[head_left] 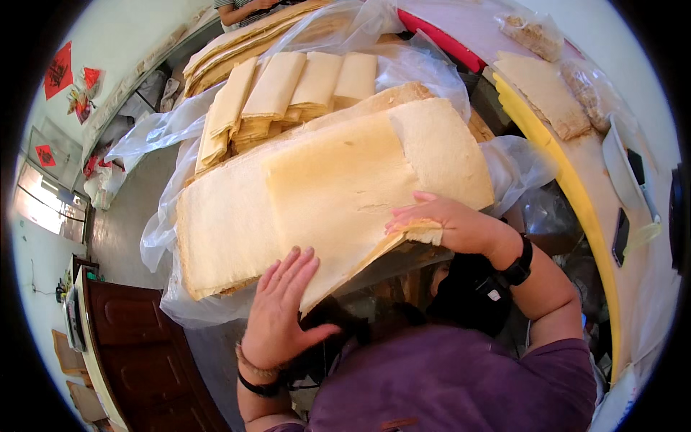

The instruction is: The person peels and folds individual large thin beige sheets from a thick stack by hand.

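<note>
A thin pale-yellow sheet that looks like tofu skin lies across a broad stack of similar sheets. Its near side hangs over the stack's front edge. My left hand rests on the near left part of this sheet, fingers stretched out and thumb apart. At the right, my right hand is closed over the sheet's near edge, where a frayed, layered fold shows below the fingers. The thumb side of that grip is partly hidden.
Behind the stack lie folded sheet bundles and another pile. Clear plastic film spreads around them. On the right, a yellow-edged table bears a phone and a white basin. Another person's arm shows at the back.
</note>
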Tool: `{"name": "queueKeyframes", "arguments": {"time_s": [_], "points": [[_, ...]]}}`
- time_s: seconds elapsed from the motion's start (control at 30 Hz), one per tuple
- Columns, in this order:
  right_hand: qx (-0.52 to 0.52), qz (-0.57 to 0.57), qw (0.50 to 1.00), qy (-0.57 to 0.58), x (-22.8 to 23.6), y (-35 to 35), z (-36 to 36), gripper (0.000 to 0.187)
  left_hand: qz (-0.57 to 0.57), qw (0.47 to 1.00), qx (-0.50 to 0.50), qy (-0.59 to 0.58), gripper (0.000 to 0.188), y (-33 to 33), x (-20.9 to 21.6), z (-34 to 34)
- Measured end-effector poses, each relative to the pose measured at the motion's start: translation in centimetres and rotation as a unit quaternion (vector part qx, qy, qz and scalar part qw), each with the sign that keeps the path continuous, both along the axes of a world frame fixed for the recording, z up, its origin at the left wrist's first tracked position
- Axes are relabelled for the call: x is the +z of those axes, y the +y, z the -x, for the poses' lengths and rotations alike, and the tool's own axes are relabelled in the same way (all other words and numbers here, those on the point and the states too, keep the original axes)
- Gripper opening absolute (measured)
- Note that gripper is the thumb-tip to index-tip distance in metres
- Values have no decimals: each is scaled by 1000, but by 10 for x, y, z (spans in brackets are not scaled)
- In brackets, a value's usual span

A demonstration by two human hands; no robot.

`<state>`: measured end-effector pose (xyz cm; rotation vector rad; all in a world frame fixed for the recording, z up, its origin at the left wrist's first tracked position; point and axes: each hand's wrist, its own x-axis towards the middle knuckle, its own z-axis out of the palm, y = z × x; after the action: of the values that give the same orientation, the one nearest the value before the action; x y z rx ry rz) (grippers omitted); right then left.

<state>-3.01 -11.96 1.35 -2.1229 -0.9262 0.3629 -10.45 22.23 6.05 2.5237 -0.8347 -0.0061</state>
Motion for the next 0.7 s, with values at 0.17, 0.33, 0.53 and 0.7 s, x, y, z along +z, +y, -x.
{"name": "queueKeyframes", "arguments": {"time_s": [0.17,0.33,0.53,0.7], "points": [[-135,-73,977,149,26,8,-16,32,91,994,21,51,61,31,-61,-32],[-270,-42,952,137,15,19,-78,41,358,881,259,166,22,9,-68,-74],[-292,139,939,-114,-27,30,-95,34,131,924,341,-115,41,-21,-79,-79],[-408,182,863,-238,-17,56,-70,39,-32,916,320,-239,56,-38,-55,-73]]}}
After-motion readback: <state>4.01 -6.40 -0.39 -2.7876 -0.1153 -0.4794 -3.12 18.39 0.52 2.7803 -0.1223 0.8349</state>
